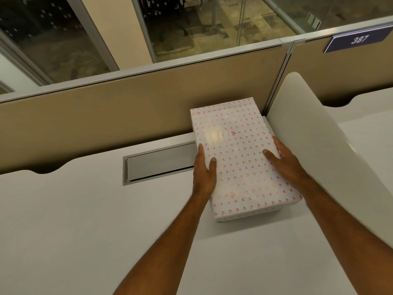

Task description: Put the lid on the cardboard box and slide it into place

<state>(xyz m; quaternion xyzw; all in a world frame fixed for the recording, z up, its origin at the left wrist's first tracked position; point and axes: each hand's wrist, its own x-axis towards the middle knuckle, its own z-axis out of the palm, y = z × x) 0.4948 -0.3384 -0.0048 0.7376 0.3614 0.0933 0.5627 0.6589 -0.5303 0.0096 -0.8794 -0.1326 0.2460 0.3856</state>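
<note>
A white counter [74, 220] fills the lower frame, with a grey rectangular hatch [159, 161] set into it at centre left and a tan partition wall [106, 109] behind it, above which glass panels show a dim carpeted room in the upper frame. The box [253, 213] sits right of centre, its far end against the partition, with the heart-patterned lid [240, 150] resting on top; a curved white divider [319, 135] stands just beside it on the right, and a blue sign [358, 39] reading 387 hangs at upper right. The left hand [204, 173] clamps the lid's left edge and the right hand [287, 162] its right edge, thumbs on top.
</note>
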